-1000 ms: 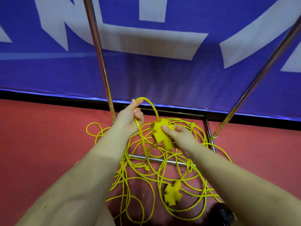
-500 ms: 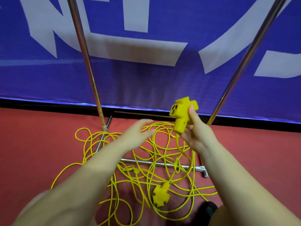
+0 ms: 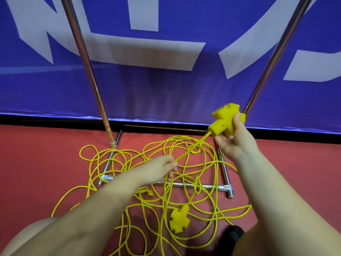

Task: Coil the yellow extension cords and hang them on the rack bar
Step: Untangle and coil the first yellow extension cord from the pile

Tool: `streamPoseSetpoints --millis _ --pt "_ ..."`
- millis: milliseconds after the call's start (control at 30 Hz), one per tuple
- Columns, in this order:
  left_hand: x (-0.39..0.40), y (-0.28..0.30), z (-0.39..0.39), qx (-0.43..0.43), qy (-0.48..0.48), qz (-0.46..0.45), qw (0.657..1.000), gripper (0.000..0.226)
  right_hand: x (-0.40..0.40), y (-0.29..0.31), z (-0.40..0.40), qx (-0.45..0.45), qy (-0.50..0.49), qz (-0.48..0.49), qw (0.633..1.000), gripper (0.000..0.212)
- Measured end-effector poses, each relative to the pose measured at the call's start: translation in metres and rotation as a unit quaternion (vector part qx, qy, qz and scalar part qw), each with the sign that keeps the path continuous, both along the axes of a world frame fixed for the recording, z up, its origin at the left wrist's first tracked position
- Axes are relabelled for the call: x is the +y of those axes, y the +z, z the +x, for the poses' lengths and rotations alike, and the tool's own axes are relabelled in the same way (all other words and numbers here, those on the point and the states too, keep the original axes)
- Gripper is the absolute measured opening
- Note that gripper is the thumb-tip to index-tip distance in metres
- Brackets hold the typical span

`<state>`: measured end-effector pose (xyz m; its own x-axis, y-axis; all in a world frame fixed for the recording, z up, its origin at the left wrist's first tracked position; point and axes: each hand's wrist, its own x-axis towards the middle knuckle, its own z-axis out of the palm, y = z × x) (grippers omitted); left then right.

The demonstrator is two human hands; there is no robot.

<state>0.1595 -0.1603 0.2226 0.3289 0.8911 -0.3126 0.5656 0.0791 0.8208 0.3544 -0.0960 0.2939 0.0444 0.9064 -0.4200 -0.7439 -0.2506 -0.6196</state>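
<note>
Now gripping the chunky yellow plastic multi-outlet socket block point(image 3: 226, 120) up high in the right hand point(image 3: 234, 145), left hand point(image 3: 162, 168) newly pinching its thin yellow cord point(image 3: 191, 148), pulling it taut, probably starting loop one.

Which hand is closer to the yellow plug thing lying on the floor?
Left. The left hand grips the cord up and left of the floor socket block; the right hand holds the other socket block higher, farther away.

Yellow cords point(image 3: 184, 198) sprawl tangled on the red floor around the rack base point(image 3: 191, 185). One socket point(image 3: 226, 120) is raised at 2 o'clock; another point(image 3: 179, 221) lies at 6.
</note>
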Motion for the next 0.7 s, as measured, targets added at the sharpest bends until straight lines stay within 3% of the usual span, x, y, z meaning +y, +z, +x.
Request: streamPoseSetpoints --millis 100,200,333,433,500,567,633,700 --pt "0.008 0.011 -0.001 -0.079 0.083 0.062 0.991 0.023 -0.001 -0.017 -0.003 -0.121 0.143 -0.070 0.980 0.065" --pt "0.015 0.020 0.002 -0.202 0.160 0.040 0.965 0.023 -0.018 -0.036 -0.028 -0.244 0.389 -0.088 0.884 0.081" --pt "0.022 0.013 0.000 -0.267 0.248 -0.075 0.928 0.022 -0.038 -0.052 -0.054 -0.266 0.593 -0.017 0.760 0.060" --pt "0.031 0.007 -0.017 -0.306 0.322 -0.123 0.887 0.019 -0.048 -0.068 -0.057 -0.353 0.653 -0.020 0.670 0.032" --pt "0.037 0.007 -0.029 -0.330 0.358 -0.122 0.865 0.017 -0.050 -0.075 -0.057 -0.407 0.655 0.012 0.636 0.009" --pt "0.041 0.009 -0.040 -0.365 0.386 -0.111 0.840 0.016 -0.047 -0.072 -0.058 -0.422 0.619 0.050 0.660 0.011" --pt "0.045 0.010 -0.047 -0.409 0.392 -0.109 0.817 0.017 -0.041 -0.060 -0.060 -0.380 0.562 0.071 0.731 0.014" --pt "0.046 0.009 -0.046 -0.422 0.365 -0.132 0.819 0.017 -0.036 -0.046 -0.063 -0.288 0.502 0.070 0.813 0.014"
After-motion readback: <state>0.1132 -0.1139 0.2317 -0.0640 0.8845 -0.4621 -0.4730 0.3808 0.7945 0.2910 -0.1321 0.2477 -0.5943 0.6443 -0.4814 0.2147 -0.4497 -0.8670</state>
